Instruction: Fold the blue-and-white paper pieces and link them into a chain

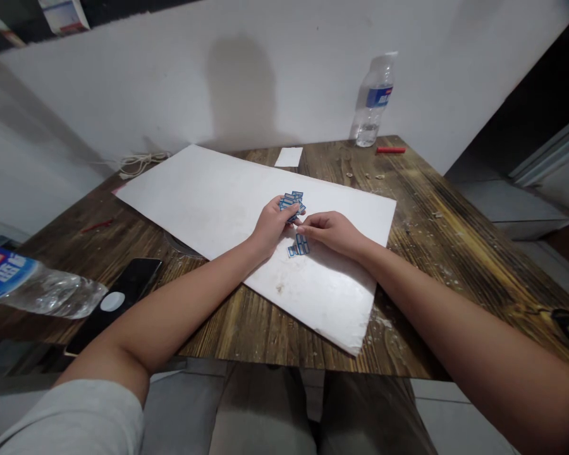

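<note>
My left hand (268, 229) is closed round a loose bunch of small blue-edged rectangular pieces (293, 203), the thumb pressed over them. Just to its right, my right hand (330, 229) has thumb and forefinger pinched together near the left fingertips. Whatever sits in that pinch is too small to make out. Below the fingers, several more blue-edged pieces (304, 244) lie side by side on a white board (208, 189). Both hands are over this board, which rests at an angle on the wooden table.
A clear bottle (374, 114) and a red stick (391, 150) stand and lie at the back right. White paper (289, 157) lies behind the board. At left are a larger bottle (52, 287), a black phone (137, 278) and a white cable (140, 164). Crumbs dot the table (436, 253).
</note>
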Demonstrator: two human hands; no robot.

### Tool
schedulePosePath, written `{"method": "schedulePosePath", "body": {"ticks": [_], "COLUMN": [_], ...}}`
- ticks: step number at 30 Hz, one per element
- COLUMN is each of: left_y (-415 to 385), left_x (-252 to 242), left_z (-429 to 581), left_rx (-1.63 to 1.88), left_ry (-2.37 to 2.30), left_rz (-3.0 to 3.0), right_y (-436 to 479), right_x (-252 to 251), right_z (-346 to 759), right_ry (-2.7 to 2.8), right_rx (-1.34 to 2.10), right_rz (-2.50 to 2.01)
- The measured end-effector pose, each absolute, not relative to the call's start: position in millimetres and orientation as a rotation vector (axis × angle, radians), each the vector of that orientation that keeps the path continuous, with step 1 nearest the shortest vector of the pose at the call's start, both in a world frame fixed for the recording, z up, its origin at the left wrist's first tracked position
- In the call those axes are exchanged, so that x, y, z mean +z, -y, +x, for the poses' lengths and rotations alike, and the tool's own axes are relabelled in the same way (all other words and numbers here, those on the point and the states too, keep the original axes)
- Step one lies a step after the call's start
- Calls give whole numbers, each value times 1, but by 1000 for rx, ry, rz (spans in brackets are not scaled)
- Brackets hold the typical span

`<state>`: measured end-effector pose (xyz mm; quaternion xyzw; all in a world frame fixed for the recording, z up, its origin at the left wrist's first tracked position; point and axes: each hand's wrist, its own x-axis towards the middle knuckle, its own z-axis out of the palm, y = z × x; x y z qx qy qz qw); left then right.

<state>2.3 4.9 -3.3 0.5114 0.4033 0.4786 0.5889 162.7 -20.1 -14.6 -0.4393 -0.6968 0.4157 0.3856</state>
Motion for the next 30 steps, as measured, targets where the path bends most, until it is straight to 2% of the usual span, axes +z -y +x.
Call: {"method": "schedulePosePath", "body": {"ticks": [11, 30], "left_y": [5, 7], "left_x": [5, 5], "left_z": [9, 12], "left_rx": [1054, 1012], "left_ry": [-922, -918], "left_rz": [1217, 1253], "right_y": [15, 15], "right_x": [-17, -16], "right_z": [162, 161], "right_ry": [1433, 1408], "right_rx": [1083, 1084], "right_rz": [-1104, -1102]}}
